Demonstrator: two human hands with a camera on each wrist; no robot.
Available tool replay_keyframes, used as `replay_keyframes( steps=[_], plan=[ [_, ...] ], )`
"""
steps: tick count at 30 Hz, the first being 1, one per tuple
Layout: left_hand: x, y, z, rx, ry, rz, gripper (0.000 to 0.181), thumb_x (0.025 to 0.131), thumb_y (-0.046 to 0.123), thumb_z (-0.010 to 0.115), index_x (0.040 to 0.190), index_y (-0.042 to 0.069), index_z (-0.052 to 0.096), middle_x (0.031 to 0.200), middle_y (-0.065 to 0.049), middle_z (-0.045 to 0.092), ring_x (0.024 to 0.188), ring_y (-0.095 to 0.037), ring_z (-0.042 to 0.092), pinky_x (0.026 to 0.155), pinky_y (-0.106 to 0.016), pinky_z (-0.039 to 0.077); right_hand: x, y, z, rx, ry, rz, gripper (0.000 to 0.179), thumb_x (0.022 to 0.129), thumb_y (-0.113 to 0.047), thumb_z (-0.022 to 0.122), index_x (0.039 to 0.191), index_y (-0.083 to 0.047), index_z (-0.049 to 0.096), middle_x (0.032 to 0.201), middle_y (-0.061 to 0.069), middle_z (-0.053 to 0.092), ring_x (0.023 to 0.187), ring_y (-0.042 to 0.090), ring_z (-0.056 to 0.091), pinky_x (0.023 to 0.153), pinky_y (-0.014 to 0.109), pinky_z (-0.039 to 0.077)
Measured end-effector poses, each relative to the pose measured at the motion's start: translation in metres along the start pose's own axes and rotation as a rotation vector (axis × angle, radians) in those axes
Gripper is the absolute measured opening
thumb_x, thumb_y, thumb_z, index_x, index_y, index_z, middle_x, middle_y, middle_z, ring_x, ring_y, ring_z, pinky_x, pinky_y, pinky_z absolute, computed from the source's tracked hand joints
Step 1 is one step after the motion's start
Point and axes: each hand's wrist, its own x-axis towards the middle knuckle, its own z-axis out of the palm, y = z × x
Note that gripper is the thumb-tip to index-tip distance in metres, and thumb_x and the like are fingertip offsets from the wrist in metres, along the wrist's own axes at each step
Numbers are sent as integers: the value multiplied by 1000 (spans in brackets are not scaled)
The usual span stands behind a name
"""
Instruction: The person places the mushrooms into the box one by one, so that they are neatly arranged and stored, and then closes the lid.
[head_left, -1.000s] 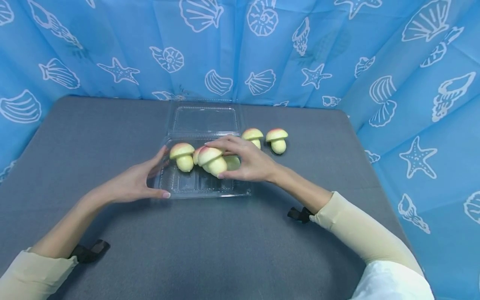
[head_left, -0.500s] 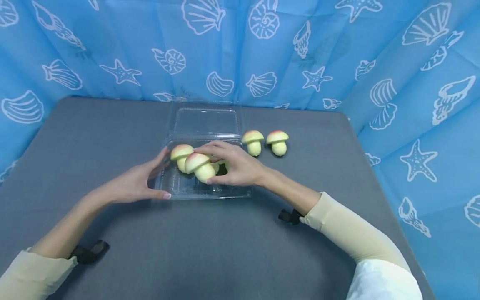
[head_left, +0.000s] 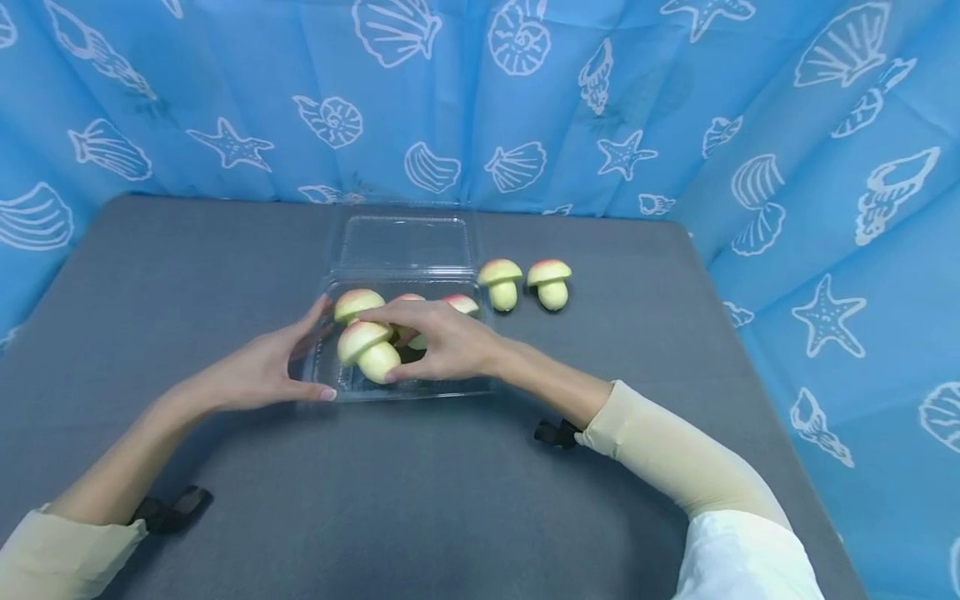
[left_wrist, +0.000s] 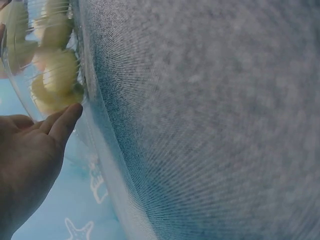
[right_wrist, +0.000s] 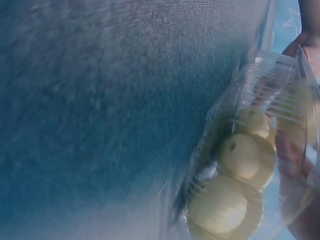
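My right hand (head_left: 446, 340) pinches a toy mushroom (head_left: 365, 346) with a yellow stem and pink-tinged cap, holding it over the front left part of a clear plastic container (head_left: 420, 395). Behind it, a row of similar mushrooms lies along the container's back side: one at the left (head_left: 358, 302), one mostly covered by the hand, and one at the right (head_left: 461, 303). At the container's left side is my left hand (head_left: 258, 367), thumb by the front corner and fingers along the back. In the left wrist view, its straight fingertips (left_wrist: 75, 111) touch the clear wall.
The container's hinged lid (head_left: 405, 242) lies folded back towards the curtain. Two more mushrooms stand on the grey tabletop right of the container, one close to its corner (head_left: 501, 285) and one farther right (head_left: 551, 285). A blue shell-print curtain (head_left: 247, 100) borders the table.
The right hand has carried its mushroom leftward and towards the front of the container, uncovering the mushroom at the right of the row. The left hand has stayed at the container's side.
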Motion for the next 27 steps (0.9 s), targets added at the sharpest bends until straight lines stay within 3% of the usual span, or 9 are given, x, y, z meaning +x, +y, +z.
replay_keyframes(
  steps=[10,19,27],
  plan=[
    [-1,1,1,41,9,-13,122,84,40,80,158,16,-14,165,-17,0,141,-47,30,109,-58,35,11,1,8,-64,-74,-36,74,84,-28,82,147,-9,48,141,0,56,106,5,60,82,17,54],
    [-1,3,0,36,-2,-1,121,85,40,79,158,15,-14,165,-18,-1,142,-46,29,110,-57,35,12,-1,9,-86,-133,36,75,86,-26,80,150,-11,44,133,1,61,80,-5,65,76,14,54],
    [0,4,0,17,-10,-6,121,85,41,79,158,13,-13,165,-19,-1,141,-49,29,109,-59,35,15,4,11,-49,-195,81,76,88,-22,78,153,-13,40,129,0,63,83,-4,66,77,14,54]
  ],
)
